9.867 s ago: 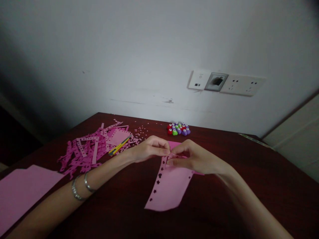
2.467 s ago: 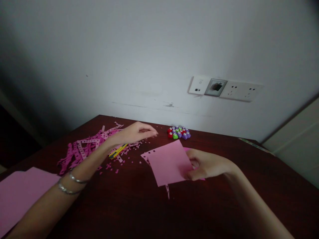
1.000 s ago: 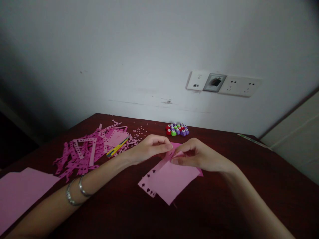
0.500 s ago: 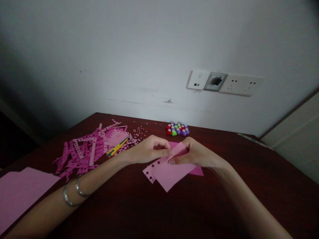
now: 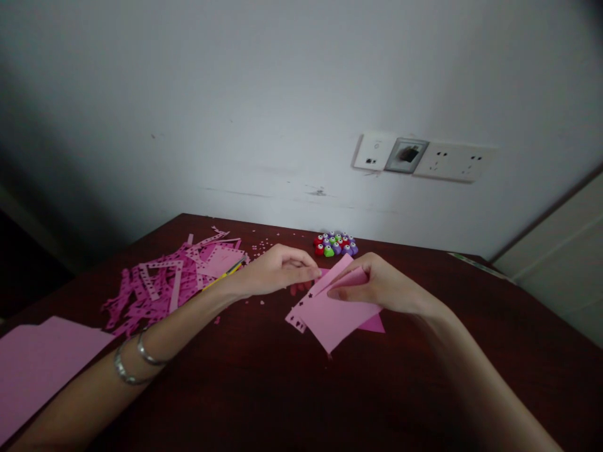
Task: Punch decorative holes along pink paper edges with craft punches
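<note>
One star-punched pink sheet [image 5: 336,320] sits pinched between left hand [image 5: 277,271] and right hand [image 5: 384,285].

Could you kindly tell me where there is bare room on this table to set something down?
Bare wood lies right of the right hand, and below the pink paper between the forearms. The back left is crowded: punched paper strips, a craft knife, paper punches.

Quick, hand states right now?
Left hand: fingers curled at the edge of the pink paper, grip unclear.
Right hand: closed, holding the pink paper.
</note>
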The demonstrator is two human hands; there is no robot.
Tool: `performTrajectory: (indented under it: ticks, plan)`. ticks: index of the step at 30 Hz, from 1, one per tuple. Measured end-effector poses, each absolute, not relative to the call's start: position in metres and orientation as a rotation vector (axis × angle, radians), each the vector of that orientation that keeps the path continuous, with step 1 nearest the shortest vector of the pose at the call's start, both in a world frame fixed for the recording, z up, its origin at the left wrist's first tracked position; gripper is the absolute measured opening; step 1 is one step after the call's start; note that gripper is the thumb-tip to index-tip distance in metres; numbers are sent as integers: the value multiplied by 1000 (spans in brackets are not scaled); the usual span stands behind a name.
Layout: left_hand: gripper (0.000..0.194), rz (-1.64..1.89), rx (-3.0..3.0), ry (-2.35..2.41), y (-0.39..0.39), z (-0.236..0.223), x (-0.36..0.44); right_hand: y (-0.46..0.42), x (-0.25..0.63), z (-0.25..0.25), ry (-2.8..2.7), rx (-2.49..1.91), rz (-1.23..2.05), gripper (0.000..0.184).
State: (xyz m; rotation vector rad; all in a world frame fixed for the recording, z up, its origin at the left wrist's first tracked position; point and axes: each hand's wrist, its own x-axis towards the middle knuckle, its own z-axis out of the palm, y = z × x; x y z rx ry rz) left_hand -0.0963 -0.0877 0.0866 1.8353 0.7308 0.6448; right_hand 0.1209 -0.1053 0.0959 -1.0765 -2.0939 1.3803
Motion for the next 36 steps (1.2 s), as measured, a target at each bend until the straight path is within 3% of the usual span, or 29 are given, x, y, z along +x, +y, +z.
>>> performTrajectory:
  ticks: [5,16,22,36]
  plan:
    - [25,473,2008,706,-89,92,-103,-106,122,99,-2074,-1138,1356,25]
    - [25,470,2030,684,-87,90,-103,-110,125,105,-2174,-1161,1402,30]
    - [23,517,1896,701,-85,91,-106,-112,126,111,-2261,-1145,1320,9]
    - [31,246,2030,742,-85,96,-114,-117,124,114,-2200,-1281,1218,19]
